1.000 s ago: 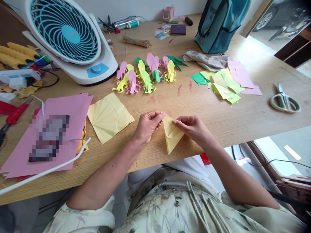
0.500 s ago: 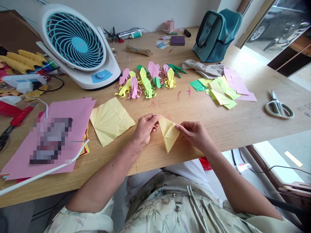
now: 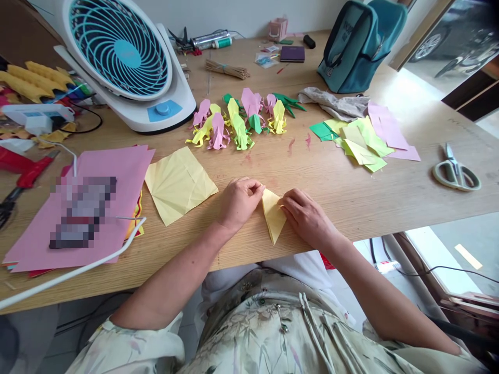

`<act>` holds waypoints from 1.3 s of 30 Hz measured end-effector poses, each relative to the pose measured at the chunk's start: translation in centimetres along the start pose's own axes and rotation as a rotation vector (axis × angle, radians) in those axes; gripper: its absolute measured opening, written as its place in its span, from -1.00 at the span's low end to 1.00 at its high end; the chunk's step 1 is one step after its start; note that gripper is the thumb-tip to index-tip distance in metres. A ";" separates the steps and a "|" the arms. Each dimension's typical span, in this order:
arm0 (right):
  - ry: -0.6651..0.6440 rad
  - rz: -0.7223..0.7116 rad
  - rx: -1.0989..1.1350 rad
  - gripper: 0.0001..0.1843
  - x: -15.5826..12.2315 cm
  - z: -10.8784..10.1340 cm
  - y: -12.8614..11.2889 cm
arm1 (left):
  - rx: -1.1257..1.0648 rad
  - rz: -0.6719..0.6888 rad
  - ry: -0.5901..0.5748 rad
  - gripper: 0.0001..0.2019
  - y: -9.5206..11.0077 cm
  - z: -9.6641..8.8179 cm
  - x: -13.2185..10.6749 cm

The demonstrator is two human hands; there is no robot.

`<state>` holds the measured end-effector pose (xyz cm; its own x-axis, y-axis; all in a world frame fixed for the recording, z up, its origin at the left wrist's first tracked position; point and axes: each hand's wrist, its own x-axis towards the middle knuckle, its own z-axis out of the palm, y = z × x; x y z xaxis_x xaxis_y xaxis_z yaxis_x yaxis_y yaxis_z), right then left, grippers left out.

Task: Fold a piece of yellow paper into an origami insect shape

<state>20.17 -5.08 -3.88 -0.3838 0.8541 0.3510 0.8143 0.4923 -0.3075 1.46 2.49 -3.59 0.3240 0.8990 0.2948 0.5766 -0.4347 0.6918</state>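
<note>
A pale yellow folded paper (image 3: 274, 218) lies between my two hands near the table's front edge, its point toward me. My left hand (image 3: 242, 202) pinches its upper left corner. On the other side, my right hand (image 3: 306, 215) grips the right edge between thumb and fingers, hiding part of it. Left of my hands rests a larger creased yellow sheet (image 3: 181, 184), spread flat. Beyond the hands stand several folded paper figures (image 3: 237, 122) in pink, yellow and green.
A white and blue fan (image 3: 128, 57) stands at the back left. Pink sheets (image 3: 120, 166) bear a blurred dark object and a white cable. Loose coloured papers (image 3: 362, 143), scissors (image 3: 456, 174), a grey cloth (image 3: 335, 104) and a teal bag (image 3: 354, 52) are on the right.
The folded paper has gone from a wider, partly opened shape to a narrower, flatter one. My right hand has turned palm-down over its right edge. The camera view has shifted slightly.
</note>
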 end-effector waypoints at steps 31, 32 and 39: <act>-0.240 -0.181 -0.105 -0.52 -2.1 -2.0 0.4 | 0.733 0.555 -0.347 -0.81 1.5 -1.3 -0.6; -0.245 -0.192 -0.088 -0.51 -2.4 -2.0 0.5 | 0.744 0.569 -0.361 -0.80 1.4 -1.6 -0.8; -0.299 -0.258 0.009 -0.41 -4.5 -2.3 1.1 | 0.670 0.647 -0.425 -0.66 0.0 -2.6 -2.4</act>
<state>23.83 -8.81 -3.73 -0.6862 0.7128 0.1454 0.6712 0.6974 -0.2512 -1.28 0.53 -2.60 0.8860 0.4443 0.1329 0.4552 -0.8880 -0.0658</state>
